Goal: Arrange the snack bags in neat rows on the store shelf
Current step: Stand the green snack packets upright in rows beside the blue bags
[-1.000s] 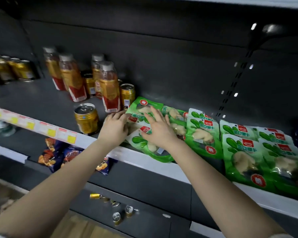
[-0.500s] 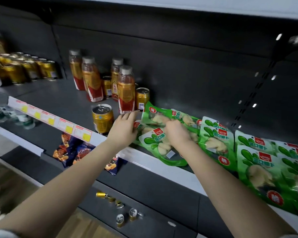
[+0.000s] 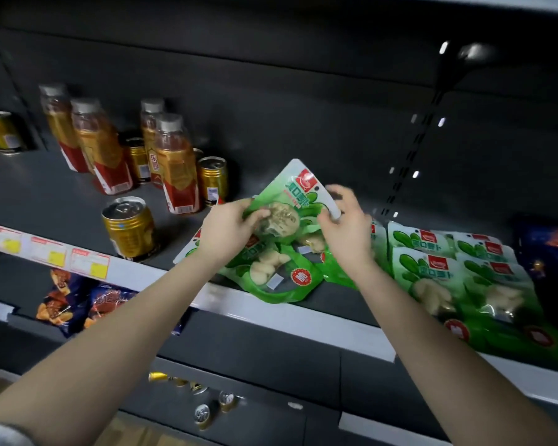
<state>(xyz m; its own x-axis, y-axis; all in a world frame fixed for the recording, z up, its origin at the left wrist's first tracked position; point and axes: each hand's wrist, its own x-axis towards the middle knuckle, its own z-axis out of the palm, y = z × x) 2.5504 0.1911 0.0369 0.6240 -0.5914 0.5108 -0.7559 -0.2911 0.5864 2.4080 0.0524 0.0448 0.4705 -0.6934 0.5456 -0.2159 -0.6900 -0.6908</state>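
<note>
Both arms reach forward, the left hand (image 3: 228,233) and right hand (image 3: 347,235) each pinching a side of one green snack bag (image 3: 298,193). It tilts up above other bags (image 3: 273,272) lying at the shelf (image 3: 62,194) front.

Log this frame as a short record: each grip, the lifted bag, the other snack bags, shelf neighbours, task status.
left grip: holds the lifted green bag by its left side
right grip: pinches its upper right edge
lifted green bag: tilted, off the shelf, red logo corner uppermost
bag beneath: askew, lower end over the shelf front rail
green bags at right: flat, in overlapping rows
neighbours: bottles and gold can to the left
status: left pile not yet in rows
</note>
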